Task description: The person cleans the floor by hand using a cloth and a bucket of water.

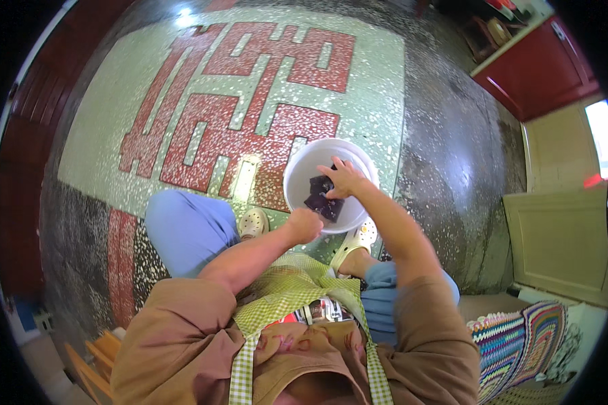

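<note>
A round white plastic bucket [299, 159] stands on the floor between my feet. Inside it lie several dark, nearly black flat pieces [328, 206] with small light specks; their material is unclear. My left hand [305, 225] is closed at the near left part of the rim, its fingertips hidden from me. Over the bucket's far right side reaches my right hand [344, 180], fingers spread above the dark pieces. One dark piece is partly covered by that hand, and I cannot tell how firmly the fingers touch it.
Pale clogs [254, 223] are on my feet, close to the bucket. The terrazzo floor [375, 101] bears a red and green pattern. A red cabinet [537, 71] stands at upper right, and a striped crochet blanket [511, 349] lies at lower right. Wooden furniture [93, 359] shows at lower left.
</note>
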Demonstrator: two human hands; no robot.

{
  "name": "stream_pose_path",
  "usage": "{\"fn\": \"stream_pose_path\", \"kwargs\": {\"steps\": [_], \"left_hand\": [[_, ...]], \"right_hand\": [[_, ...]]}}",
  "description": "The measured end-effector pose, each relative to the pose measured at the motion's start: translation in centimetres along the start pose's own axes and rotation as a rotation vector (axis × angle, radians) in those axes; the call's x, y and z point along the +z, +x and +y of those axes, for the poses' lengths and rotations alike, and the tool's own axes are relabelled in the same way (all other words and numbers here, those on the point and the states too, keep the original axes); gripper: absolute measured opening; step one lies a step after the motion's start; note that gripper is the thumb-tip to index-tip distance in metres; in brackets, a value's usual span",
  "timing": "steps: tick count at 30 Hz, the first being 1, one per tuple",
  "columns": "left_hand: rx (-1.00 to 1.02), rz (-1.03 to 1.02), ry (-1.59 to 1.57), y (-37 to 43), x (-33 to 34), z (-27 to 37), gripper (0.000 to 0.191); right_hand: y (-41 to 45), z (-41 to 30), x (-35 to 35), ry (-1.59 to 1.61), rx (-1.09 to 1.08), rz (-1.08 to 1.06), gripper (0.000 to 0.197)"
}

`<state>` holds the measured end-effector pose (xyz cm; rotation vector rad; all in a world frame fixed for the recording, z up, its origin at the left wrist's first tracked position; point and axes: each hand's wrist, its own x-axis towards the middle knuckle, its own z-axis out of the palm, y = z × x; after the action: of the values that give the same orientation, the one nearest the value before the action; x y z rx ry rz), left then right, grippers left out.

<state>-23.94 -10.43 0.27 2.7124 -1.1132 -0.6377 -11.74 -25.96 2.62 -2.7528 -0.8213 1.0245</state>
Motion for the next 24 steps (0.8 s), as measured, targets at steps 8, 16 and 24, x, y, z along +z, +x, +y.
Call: {"fn": "stream_pose_path", "kwargs": {"steps": [8,16,24], "left_hand": [[-0.025,-0.15,-0.044,-4.7,1.2,1.8,0.03],[-0.563,0.23,-2.012,0.0,0.4,-0.3,0.067],[-0.757,0.128,-2.652,2.3,-0.9,-1.9,0.075]], "right_hand": [[1.6,-5.5,9.4,0.274,0.287,-0.044,0.104],[0.8,-0.6,8.0,0.807,0.501,0.322,0.047],[-5.4,-4.6,2.7,1.444,0.129,0.419,0.017]]}}
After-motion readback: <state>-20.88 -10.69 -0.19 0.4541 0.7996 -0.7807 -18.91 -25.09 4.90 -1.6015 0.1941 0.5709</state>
